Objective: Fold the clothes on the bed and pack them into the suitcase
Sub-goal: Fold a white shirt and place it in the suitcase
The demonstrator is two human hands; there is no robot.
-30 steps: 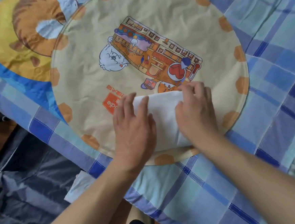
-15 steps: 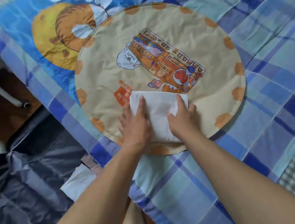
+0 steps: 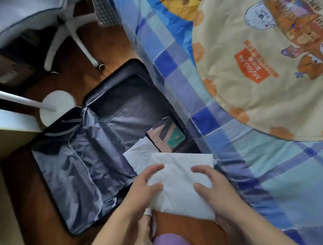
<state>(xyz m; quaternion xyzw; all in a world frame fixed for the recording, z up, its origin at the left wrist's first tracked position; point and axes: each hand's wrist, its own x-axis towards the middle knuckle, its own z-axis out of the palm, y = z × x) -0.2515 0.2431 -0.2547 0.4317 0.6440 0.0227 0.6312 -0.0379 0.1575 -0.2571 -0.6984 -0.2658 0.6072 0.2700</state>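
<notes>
Your left hand [image 3: 142, 185] and right hand [image 3: 214, 186] grip the folded white garment [image 3: 180, 180] at lower centre, fingers curled over its edges. The open suitcase [image 3: 93, 147] lies at centre left.

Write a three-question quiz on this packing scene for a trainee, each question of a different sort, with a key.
1. True or false: the suitcase on the floor lies open.
2. Which hands hold the folded white cloth? A) left hand only B) right hand only C) both hands
3. Fill in: already inside the suitcase lie a white item and a ______ one.

Key
1. True: its grey lining shows.
2. C: the left hand grips one edge, the right hand the other.
3. Multicoloured, in pink, green and dark patches.
</notes>
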